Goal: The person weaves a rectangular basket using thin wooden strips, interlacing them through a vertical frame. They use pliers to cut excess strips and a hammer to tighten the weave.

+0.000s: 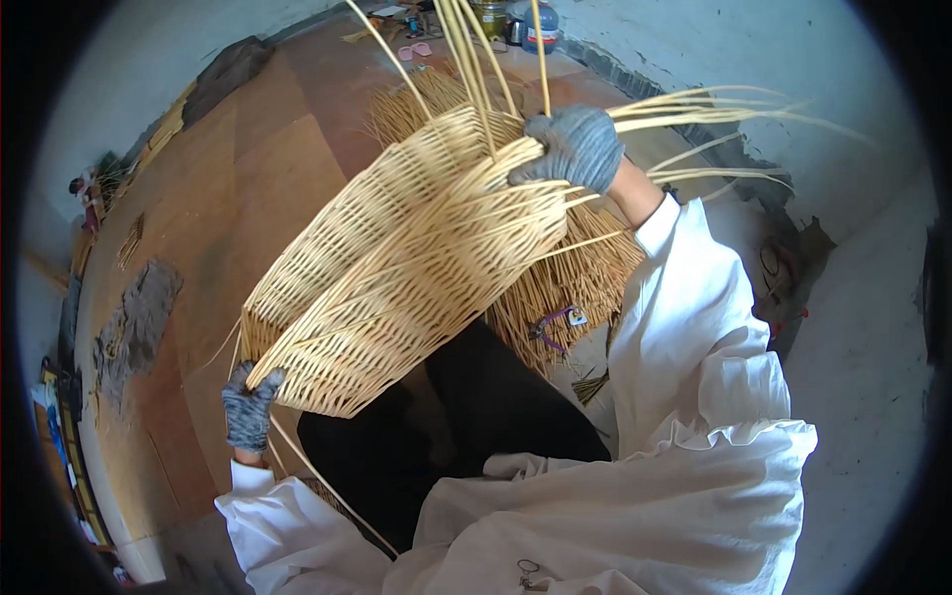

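Observation:
A pale wicker basket [407, 297], elongated and partly woven, is held tilted above my dark-trousered legs, with long loose rods sticking up and out to the right from its far end. My left hand [251, 402], in a grey knitted glove, is closed on the basket's near lower-left end. My right hand [570, 149], in a matching glove, grips the rim at the far upper-right end, where the loose rods gather. The basket hides part of a pile of cut rods [580, 278] behind it.
Purple-handled pliers [555, 327] lie by the rods. The tiled floor [188, 327] carries dark torn scraps [139, 317] at the left. Along the back wall stand a blue water jug [540, 30] and pink slippers [414, 51]. Pale walls curve round both sides.

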The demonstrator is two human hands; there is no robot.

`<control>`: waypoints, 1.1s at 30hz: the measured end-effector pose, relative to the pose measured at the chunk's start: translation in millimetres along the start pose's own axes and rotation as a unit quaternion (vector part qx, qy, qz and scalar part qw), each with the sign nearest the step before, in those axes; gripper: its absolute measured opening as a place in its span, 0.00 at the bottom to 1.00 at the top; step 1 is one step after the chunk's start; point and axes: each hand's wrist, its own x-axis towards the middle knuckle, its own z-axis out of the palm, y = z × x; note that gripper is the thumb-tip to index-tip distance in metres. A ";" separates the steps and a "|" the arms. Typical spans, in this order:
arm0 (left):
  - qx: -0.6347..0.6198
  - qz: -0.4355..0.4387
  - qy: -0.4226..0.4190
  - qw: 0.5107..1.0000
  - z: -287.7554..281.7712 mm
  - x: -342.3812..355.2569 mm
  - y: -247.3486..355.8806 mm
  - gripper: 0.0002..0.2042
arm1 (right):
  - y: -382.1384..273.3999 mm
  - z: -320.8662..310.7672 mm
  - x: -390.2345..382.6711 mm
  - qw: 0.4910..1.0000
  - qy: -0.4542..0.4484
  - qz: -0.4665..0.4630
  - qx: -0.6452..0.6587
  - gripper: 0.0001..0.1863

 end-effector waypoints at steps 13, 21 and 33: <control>-0.067 -0.039 0.066 0.995 8.8 -35.6 -62.6 0.14 | -34.1 40.8 -30.9 0.985 0.149 0.011 0.087 0.29; 0.023 -0.034 -0.012 0.999 -0.1 22.5 -29.9 0.15 | -10.6 42.5 -26.2 0.999 0.041 0.024 0.004 0.37; -0.153 -0.108 -0.153 0.970 -81.5 63.0 -30.6 0.12 | -15.5 30.9 116.6 0.916 -0.348 -0.114 0.162 0.29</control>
